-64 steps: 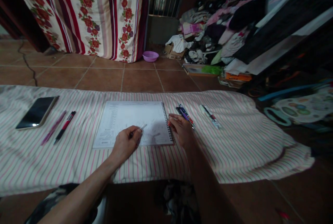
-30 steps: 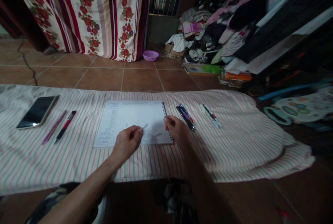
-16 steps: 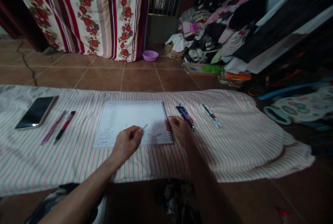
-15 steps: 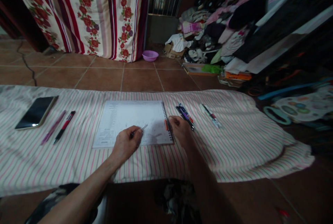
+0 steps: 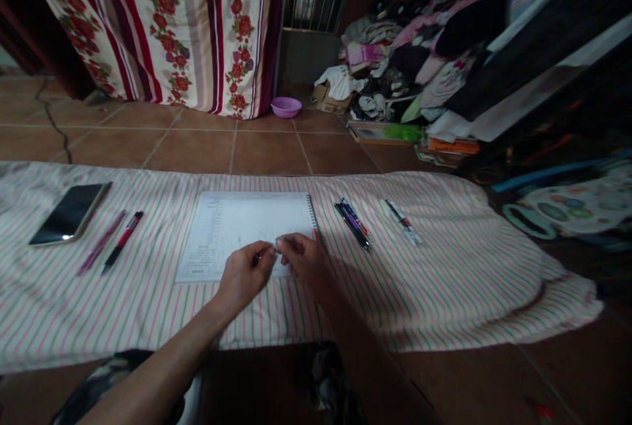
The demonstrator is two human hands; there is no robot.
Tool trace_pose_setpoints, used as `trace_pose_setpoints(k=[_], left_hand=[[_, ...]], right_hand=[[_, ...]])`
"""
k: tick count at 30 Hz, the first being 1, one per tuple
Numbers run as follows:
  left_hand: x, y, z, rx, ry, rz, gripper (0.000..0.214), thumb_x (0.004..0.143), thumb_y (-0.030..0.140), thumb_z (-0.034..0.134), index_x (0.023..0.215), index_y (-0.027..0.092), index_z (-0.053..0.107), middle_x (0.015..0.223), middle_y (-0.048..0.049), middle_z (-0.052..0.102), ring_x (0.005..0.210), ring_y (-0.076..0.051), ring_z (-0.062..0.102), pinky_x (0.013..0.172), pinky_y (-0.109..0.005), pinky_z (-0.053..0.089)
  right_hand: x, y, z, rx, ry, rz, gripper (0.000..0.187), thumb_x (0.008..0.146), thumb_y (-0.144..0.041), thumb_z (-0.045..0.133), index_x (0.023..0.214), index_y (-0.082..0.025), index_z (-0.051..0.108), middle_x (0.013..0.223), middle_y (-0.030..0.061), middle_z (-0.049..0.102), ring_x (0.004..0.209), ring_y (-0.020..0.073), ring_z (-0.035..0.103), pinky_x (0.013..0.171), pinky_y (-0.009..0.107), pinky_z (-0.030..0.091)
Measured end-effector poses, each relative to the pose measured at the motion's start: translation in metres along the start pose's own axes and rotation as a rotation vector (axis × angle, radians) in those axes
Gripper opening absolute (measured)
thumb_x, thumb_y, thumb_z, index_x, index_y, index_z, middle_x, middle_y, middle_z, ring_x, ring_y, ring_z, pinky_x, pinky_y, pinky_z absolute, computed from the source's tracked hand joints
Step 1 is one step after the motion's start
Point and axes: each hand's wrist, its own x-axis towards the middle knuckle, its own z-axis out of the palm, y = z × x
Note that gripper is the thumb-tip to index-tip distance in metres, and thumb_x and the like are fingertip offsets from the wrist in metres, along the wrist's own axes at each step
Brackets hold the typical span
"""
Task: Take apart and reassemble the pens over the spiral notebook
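Over the lower part of an open spiral notebook (image 5: 257, 214), my left hand (image 5: 247, 270) is closed on a slim pen, mostly hidden by the fingers, with a dark end showing near the thumb. My right hand (image 5: 303, 257) meets it from the right, its fingertips pinched at the pen's tip; what they grip is too small to make out. An orange-red piece (image 5: 315, 233) lies at the notebook's spiral edge, beside my right hand. Several pens (image 5: 353, 224) lie bunched to the right of the notebook.
Farther right lie white-and-dark pens (image 5: 402, 221). At the left are a phone (image 5: 70, 213), a purple pen (image 5: 101, 243) and a red-and-black pen (image 5: 122, 242). All rest on a striped cloth (image 5: 444, 267). A purple basin (image 5: 286, 106) and piled clothes (image 5: 409, 50) are beyond.
My right hand has moved left from the notebook's spiral edge to my left hand, and its fingers now touch the pen's tip. My left hand has barely moved.
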Motion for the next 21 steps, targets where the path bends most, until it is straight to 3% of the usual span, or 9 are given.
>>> trace_pose_setpoints(k=[4, 9, 16, 21], left_hand=[[0.000, 0.002, -0.002, 0.053, -0.056, 0.082, 0.032, 0.083, 0.040, 0.045, 0.084, 0.017, 0.068, 0.062, -0.0013, 0.061, 0.057, -0.013, 0.053, 0.054, -0.023, 0.041], [0.000, 0.003, -0.007, 0.052, -0.080, 0.087, 0.028, 0.081, 0.036, 0.050, 0.097, 0.019, 0.066, 0.085, -0.0041, 0.069, 0.076, -0.017, 0.061, 0.069, -0.025, 0.045], [-0.003, 0.002, -0.011, 0.103, -0.085, 0.047, 0.026, 0.080, 0.034, 0.050, 0.094, 0.019, 0.066, 0.072, -0.0018, 0.067, 0.063, -0.015, 0.059, 0.055, -0.022, 0.040], [-0.004, 0.004, -0.014, 0.137, -0.082, 0.068, 0.025, 0.080, 0.033, 0.050, 0.091, 0.018, 0.067, 0.072, -0.0018, 0.066, 0.063, -0.015, 0.058, 0.057, -0.023, 0.040]], right_hand=[[-0.001, -0.006, -0.002, 0.060, 0.001, 0.020, 0.025, 0.069, -0.041, 0.060, 0.067, -0.016, 0.059, 0.047, -0.0054, 0.048, 0.040, 0.0062, 0.038, 0.038, 0.019, 0.029], [-0.001, -0.008, -0.001, 0.079, 0.040, 0.038, 0.027, 0.068, -0.042, 0.061, 0.065, -0.015, 0.059, 0.048, -0.0043, 0.050, 0.040, 0.0064, 0.040, 0.038, 0.019, 0.031], [0.004, 0.000, -0.001, 0.082, 0.087, 0.008, 0.028, 0.070, -0.043, 0.061, 0.067, -0.016, 0.060, 0.050, -0.0035, 0.052, 0.040, 0.0064, 0.042, 0.037, 0.018, 0.033], [0.005, 0.000, -0.004, 0.085, 0.102, -0.006, 0.028, 0.070, -0.043, 0.061, 0.068, -0.016, 0.060, 0.054, -0.0017, 0.055, 0.042, 0.0070, 0.044, 0.037, 0.018, 0.033]])
